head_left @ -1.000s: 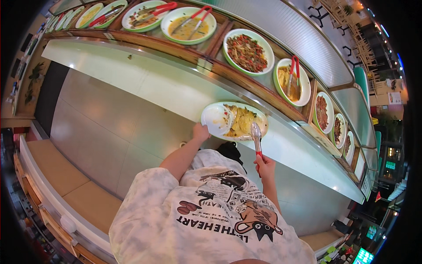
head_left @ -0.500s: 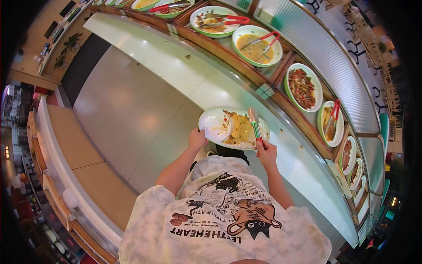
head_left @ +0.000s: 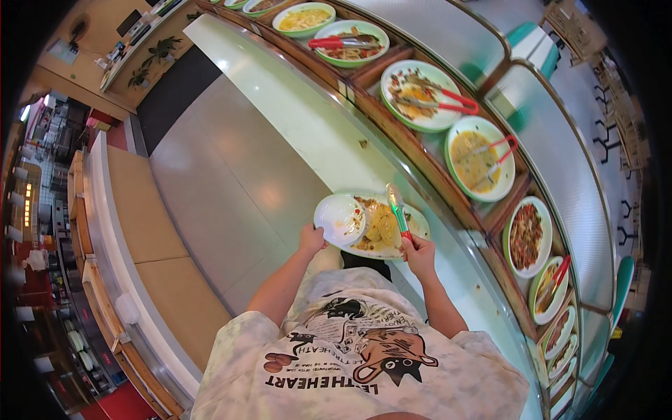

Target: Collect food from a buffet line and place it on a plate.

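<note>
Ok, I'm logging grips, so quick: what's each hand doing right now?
Left hand: closed, holding the left end of the oval platter.
Right hand: closed, holding the tongs; whether it also grips the platter can't be told.

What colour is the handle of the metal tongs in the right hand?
The tongs' handle is red, best seen in the head view.

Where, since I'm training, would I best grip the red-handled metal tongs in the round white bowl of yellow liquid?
Probably both red handles, from above: they spread over the picture's right rim, while the metal ends lie in liquid.
</note>
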A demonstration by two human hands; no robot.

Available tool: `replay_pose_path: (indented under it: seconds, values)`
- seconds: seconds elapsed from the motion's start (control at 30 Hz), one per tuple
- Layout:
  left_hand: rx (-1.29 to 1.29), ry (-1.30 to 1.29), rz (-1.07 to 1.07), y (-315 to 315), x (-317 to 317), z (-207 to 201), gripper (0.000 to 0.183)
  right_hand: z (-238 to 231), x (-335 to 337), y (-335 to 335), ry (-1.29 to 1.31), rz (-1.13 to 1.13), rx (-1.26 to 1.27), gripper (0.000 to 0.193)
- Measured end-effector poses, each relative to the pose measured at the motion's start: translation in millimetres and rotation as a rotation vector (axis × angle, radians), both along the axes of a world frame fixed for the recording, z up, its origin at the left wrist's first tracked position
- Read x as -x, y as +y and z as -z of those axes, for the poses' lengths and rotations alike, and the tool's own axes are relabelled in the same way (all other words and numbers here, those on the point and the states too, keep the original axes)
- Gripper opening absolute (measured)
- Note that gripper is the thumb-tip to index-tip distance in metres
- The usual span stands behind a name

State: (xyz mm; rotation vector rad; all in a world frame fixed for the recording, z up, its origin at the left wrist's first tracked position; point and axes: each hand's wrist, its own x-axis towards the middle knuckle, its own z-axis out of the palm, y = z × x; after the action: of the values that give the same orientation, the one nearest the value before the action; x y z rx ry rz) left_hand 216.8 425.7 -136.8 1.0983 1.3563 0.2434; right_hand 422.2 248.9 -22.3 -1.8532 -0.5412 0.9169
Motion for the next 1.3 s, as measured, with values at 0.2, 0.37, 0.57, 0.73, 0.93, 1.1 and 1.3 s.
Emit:
replay_pose_path:
  seconds: [0.2, 0.37, 0.57, 0.73, 0.93, 1.1, 1.3]
  values:
    - [-0.04, 0.002, 0.004, 5, 10, -11, 0.018, -11, -9, 32, -0.068, -0.076, 0.024, 0.017]
    - [0.091, -0.03, 0.009, -10, 13, -15, 0.019, -35, -14, 43, -0.114, -0.147, 0.072, 0.018]
    - [0.124, 0.0, 0.045, -26, 0, -16, 0.022, -8, -22, 12, -0.253, -0.115, 0.14, 0.015]
    - [0.089, 0.014, 0.093, -16, -30, -9, 0.023, 11, -19, 1, -0.182, -0.034, 0.183, 0.017]
    - [0.117, 0.073, 0.026, -17, -34, -4, 0.022, 9, -11, -17, -0.252, -0.006, 0.194, 0.018]
    - [0.146, 0.133, -0.028, -28, -32, -12, 0.023, -9, -11, -39, -0.189, 0.031, 0.38, 0.016]
    - [0.178, 0.12, -0.074, -47, -28, -28, 0.022, -23, -1, -49, -0.145, 0.117, 0.364, 0.017]
